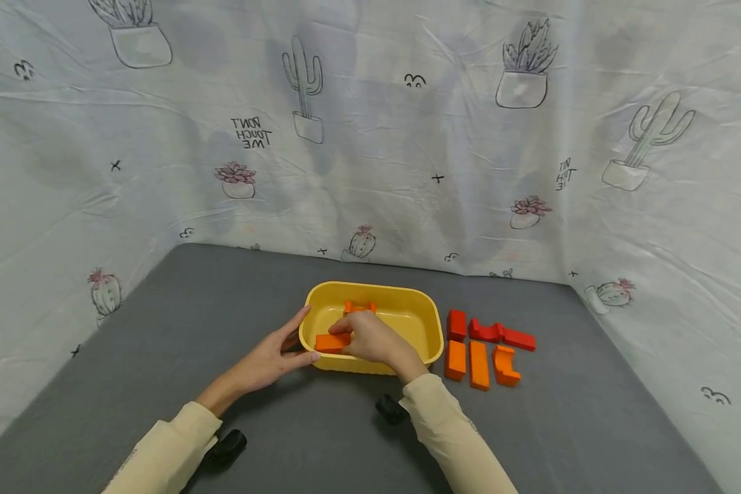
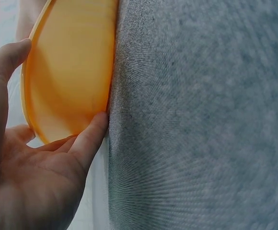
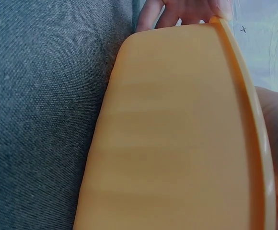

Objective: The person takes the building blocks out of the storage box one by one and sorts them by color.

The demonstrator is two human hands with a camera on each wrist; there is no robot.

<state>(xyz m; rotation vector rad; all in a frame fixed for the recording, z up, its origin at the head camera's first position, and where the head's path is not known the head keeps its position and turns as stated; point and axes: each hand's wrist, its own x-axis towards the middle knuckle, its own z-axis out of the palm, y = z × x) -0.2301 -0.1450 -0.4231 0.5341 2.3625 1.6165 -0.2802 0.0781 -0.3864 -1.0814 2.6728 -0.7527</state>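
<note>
A yellow plastic tub (image 1: 401, 293) sits on the grey table. My left hand (image 1: 270, 358) holds its left end, thumb at the near rim and fingers spread along the outer wall. In the left wrist view these fingers (image 2: 88, 139) lie low on the tub, close to the table cloth. My right hand (image 1: 373, 337) reaches over the near rim into the tub and grips an orange rectangular block (image 1: 332, 343) at the near left inside; its thumb is hidden. Another orange block (image 1: 359, 307), with a notched shape, lies by the far wall inside, partly covered by the right hand.
Right of the tub lie red pieces, a block (image 1: 457, 324), a curved piece (image 1: 486, 331) and a flat bar (image 1: 519, 339). Nearer are orange ones, a block (image 1: 455, 360), a long bar (image 1: 479, 366) and a curved piece (image 1: 505, 365). A patterned white curtain (image 1: 370, 171) hangs behind.
</note>
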